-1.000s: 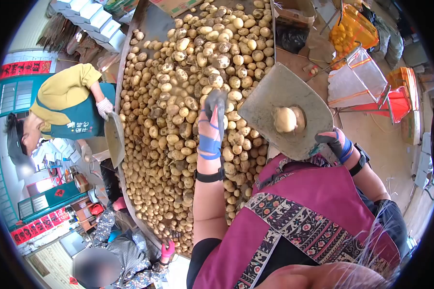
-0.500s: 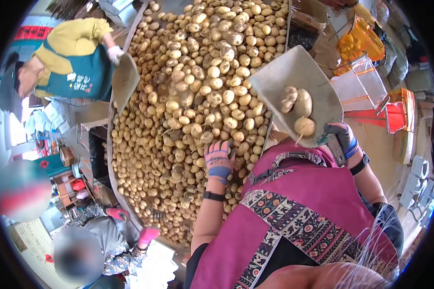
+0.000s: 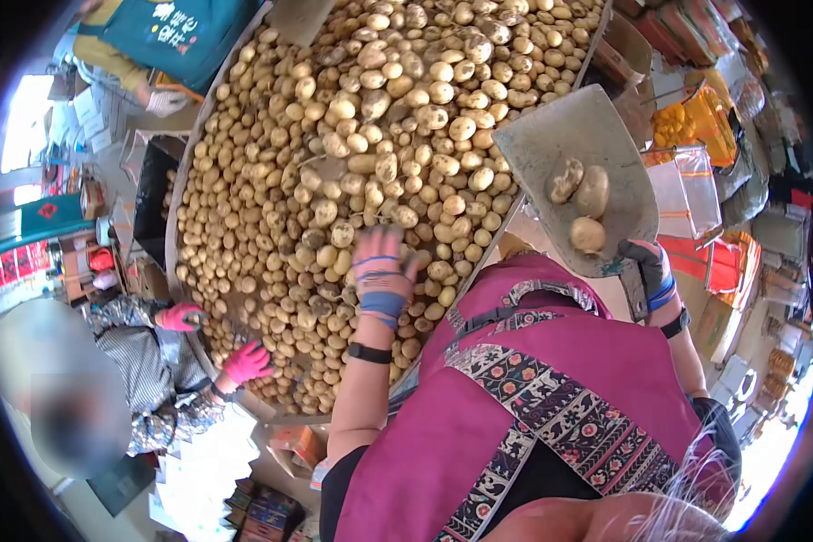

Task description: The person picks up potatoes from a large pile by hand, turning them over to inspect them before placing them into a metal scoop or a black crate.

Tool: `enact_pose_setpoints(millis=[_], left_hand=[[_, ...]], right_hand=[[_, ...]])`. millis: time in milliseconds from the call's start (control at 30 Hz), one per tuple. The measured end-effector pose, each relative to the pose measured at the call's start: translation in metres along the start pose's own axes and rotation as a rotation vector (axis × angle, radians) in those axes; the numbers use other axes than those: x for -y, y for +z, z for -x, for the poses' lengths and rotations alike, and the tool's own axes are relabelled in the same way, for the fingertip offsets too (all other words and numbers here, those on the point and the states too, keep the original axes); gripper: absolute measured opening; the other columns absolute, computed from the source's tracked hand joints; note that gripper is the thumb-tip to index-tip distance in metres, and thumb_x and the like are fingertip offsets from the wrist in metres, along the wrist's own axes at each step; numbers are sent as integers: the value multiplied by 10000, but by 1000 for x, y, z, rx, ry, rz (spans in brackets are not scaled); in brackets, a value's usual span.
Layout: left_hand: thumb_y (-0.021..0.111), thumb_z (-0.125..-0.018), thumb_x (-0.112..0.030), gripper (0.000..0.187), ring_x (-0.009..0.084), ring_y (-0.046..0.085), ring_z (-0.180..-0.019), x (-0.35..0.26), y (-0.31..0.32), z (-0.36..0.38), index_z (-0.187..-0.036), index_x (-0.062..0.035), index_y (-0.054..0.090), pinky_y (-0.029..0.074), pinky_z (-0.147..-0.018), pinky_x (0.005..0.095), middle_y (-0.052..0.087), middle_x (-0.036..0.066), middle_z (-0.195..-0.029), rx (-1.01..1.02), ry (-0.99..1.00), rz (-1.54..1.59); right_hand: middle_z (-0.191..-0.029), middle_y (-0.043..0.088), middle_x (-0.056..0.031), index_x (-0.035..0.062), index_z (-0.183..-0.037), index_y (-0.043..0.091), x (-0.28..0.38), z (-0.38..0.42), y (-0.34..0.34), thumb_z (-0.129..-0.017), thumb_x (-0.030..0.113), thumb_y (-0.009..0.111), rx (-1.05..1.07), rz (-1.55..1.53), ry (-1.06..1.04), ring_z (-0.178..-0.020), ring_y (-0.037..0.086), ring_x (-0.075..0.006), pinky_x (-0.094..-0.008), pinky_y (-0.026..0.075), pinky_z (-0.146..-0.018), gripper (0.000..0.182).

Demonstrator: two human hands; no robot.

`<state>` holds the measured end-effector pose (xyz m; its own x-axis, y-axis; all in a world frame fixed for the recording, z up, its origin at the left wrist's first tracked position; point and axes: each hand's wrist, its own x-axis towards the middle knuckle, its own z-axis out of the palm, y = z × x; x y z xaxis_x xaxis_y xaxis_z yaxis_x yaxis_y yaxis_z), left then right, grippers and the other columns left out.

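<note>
My left hand [image 3: 381, 275], in a pink and blue glove, lies on the potatoes [image 3: 334, 190] heaped over a wide table. Its fingers are stretched out over the pile, their tips somewhat blurred, and nothing is gripped in it. At the right, my right hand [image 3: 650, 269], in a dark-palmed glove, is closed round the handle of a metal scoop [image 3: 551, 135]. The scoop is held beside the table's edge with its open end toward the pile. Inside it lie a potato [image 3: 587, 235] and two longer, dirtier ones.
Across the table, a person in a teal apron [image 3: 176, 36] has a gloved hand near the far edge and a scoop at the pile. A co-worker's pink-gloved hands [image 3: 247, 361] are at the lower left edge. Orange mesh bags [image 3: 686, 122] stand at the right.
My view has shifted over the table. My left hand has moved left over the potatoes. The co-worker's pink-gloved hand now reaches over the pile, and the far person's scoop has moved along the table's far side.
</note>
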<state>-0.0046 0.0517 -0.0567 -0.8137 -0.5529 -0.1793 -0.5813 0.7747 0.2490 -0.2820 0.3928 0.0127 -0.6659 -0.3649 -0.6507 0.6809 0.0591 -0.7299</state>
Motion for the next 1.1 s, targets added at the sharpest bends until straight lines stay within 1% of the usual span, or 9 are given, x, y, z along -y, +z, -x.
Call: enact_pose_setpoints(millis=[100, 467, 567, 700, 767, 833, 933, 1033, 1100], left_hand=[[696, -776, -333, 600, 396, 455, -1244, -3, 20, 49, -1315, -169, 490, 399, -1009, 514, 415, 153, -1428, 97, 44, -128], [706, -795, -418, 747, 332, 590, -1126, 42, 10, 27, -1422, -176, 379, 501, -913, 420, 482, 197, -1377, 300, -506, -41], [686, -826, -401, 710, 331, 596, -1123, 27, -36, 23, -1417, -134, 395, 492, -918, 410, 542, 210, -1316, 357, -577, 199], [624, -899, -293, 539, 289, 569, -1161, 1, -38, 31, -1331, -3, 482, 419, -998, 361, 582, 230, -1244, 64, -117, 1223], [633, -895, -306, 535, 298, 548, -1185, 9, -44, 7, -1324, -14, 500, 408, -1031, 359, 593, 212, -1238, -32, -163, 1177], [639, -887, -301, 509, 321, 553, -1178, 29, -47, -25, -1304, -36, 517, 421, -1030, 392, 587, 209, -1250, -149, -476, 783], [638, -863, -326, 549, 311, 470, -1272, 62, -23, -47, -1341, -103, 482, 394, -1054, 413, 499, 146, -1384, -55, -372, 101], [659, -826, -338, 574, 341, 443, -1286, 67, 5, -37, -1352, -190, 483, 405, -1030, 426, 481, 126, -1393, 146, -291, -201], [656, -824, -386, 627, 347, 462, -1260, 61, 1, -26, -1369, -150, 454, 392, -1042, 409, 477, 119, -1393, 219, -311, -203]], right_hand=[[-708, 641, -85, 33, -845, 656, 4, 16, 6, -813, 151, 624, -64, 103, 43, -566, 619, -196, -289, 498, -497, 127], [-858, 693, -89, 16, -906, 694, -18, 0, 19, -837, 53, 603, 234, 38, 215, -815, 678, -197, -331, 557, -751, 120], [-873, 695, -73, 8, -911, 690, -33, -17, 10, -843, 43, 609, 317, 184, 82, -834, 675, -187, -320, 549, -770, 111], [-908, 697, -138, -39, -939, 674, -26, -16, 42, -836, 86, 608, 660, 806, -196, -851, 677, -234, -339, 558, -797, 175], [-925, 700, -134, -48, -959, 674, -15, -7, 65, -859, 82, 596, 808, 922, -294, -881, 674, -218, -327, 546, -826, 182], [-871, 691, -82, 40, -932, 686, -34, -16, 54, -838, 70, 653, 666, 749, -109, -860, 672, -189, -307, 528, -782, 104], [-915, 699, -102, 21, -981, 683, -38, -25, 51, -835, 75, 650, 594, 463, 291, -897, 674, -201, -315, 528, -822, 159], [-969, 702, -118, -11, -1020, 674, -30, -17, 57, -842, 75, 628, 870, 956, -191, -924, 673, -211, -318, 525, -848, 202], [-1015, 699, -120, -33, -1028, 670, -17, 2, 84, -843, 66, 624, 554, 276, 374, -937, 668, -214, -324, 524, -862, 216]])
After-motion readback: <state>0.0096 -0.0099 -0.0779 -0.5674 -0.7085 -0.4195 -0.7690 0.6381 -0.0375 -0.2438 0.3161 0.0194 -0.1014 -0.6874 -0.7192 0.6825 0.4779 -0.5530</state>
